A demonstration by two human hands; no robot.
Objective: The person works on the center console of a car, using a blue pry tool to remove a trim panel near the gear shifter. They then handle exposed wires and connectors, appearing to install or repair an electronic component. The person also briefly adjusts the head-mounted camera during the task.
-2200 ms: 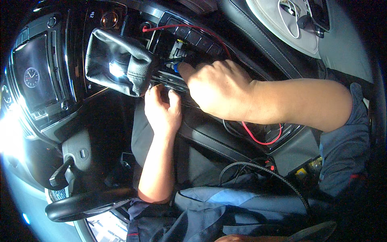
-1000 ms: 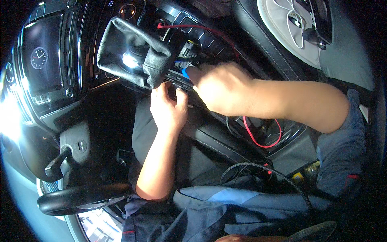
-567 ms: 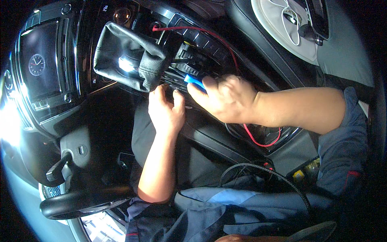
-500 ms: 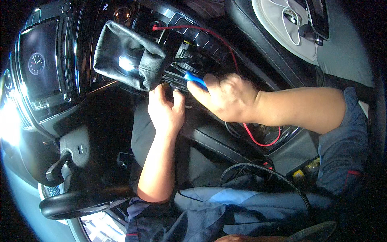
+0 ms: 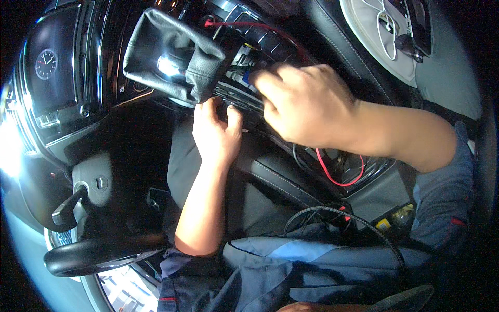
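A loose black leather gear-lever boot [image 5: 161,57] stands raised over the centre console, a bright light spot on its side. My left hand [image 5: 215,130] is at its lower corner, fingers curled at the console edge and thumb bent. What those fingers grip is hidden. Right of the boot, my right hand [image 5: 312,104] is closed over a blue tool [image 5: 246,78]. Only a bit of its blue part shows past the fingers, so its kind is unclear. It is at the exposed mechanism [image 5: 241,57] in the console opening beside the boot.
A red cable [image 5: 239,24] runs from a console socket behind my right hand; a red loop [image 5: 338,182] shows below. A black braided cable [image 5: 358,223] crosses near my lap. The steering wheel [image 5: 104,255] is at lower left, a dashboard screen [image 5: 49,65] at upper left. White earphones [image 5: 387,26] lie upper right.
My right hand has moved up and turned, covering more of the blue tool, which is now farther up at the mechanism. My left hand stays by the boot's corner. The whole view has shifted slightly.
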